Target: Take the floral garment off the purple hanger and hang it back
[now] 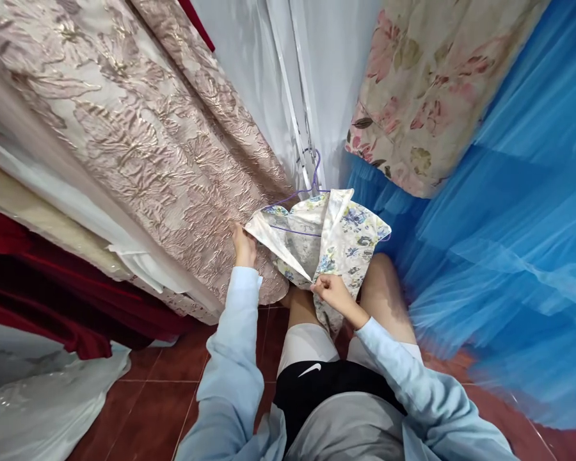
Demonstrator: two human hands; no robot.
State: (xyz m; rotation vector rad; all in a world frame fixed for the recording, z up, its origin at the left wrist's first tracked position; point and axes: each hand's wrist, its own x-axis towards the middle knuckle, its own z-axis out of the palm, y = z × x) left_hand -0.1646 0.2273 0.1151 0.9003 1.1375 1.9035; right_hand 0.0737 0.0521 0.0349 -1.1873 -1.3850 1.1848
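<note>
A white garment with blue and yellow flowers (358, 221) hangs on a thin purple hanger (315, 168) in front of my legs. One of its front panels is pulled out to the left and shows its plain white inner side. My left hand (244, 246) pinches the upper left corner of that panel, near the shoulder. Lower down, my right hand (333, 293) has its fingertips closed on the panel's edge near the middle of the front. The garment's lower part hangs between my knees, partly behind my right hand.
A pink brocade gown (173, 128) hangs at the left, with dark red fabric (52, 282) beyond it. White drapery (336, 70) hangs behind the hanger. At the right are a floral cloth (427, 96) and blue tulle (518, 224). Red tiles (163, 410) cover the floor.
</note>
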